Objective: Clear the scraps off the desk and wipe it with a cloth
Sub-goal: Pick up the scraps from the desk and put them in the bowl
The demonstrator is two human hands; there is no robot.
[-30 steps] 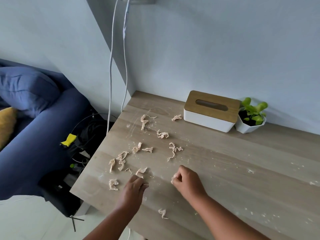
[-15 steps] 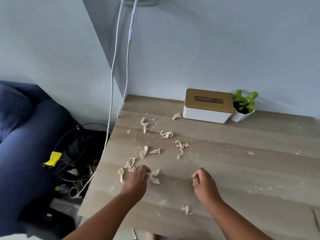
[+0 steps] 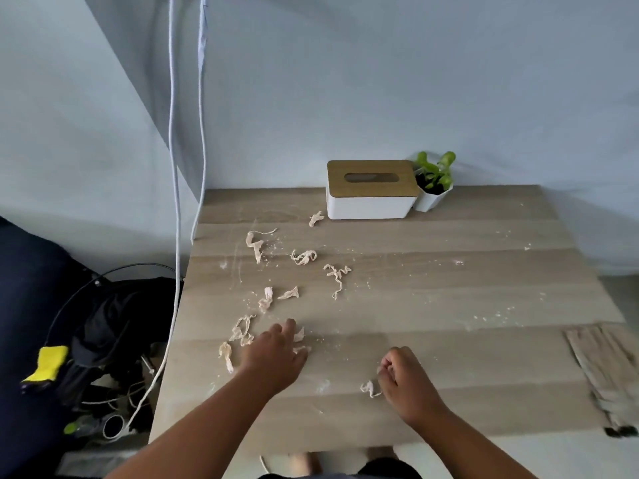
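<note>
My left hand (image 3: 275, 354) lay flat over one scrap (image 3: 299, 335), fingers spread to gather it; whether it gripped, I cannot tell. My right hand (image 3: 404, 382) was clenched, probably to retain collected pieces, with another scrap (image 3: 369, 388) touching its knuckles. Remaining scraps (image 3: 304, 257) lay scattered across the table (image 3: 449, 288), beyond both hands.

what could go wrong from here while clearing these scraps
1. The scraps lie among fine white crumbs; hand-picking probably leaves the crumbs, and a careless sweep could push them off the desk edge onto the cables below.
2. The right hand looks already closed on a piece, so taking the scrap by its knuckles may drop what it holds.
3. The far scrap sits close to the tissue box and is easily missed.
</note>
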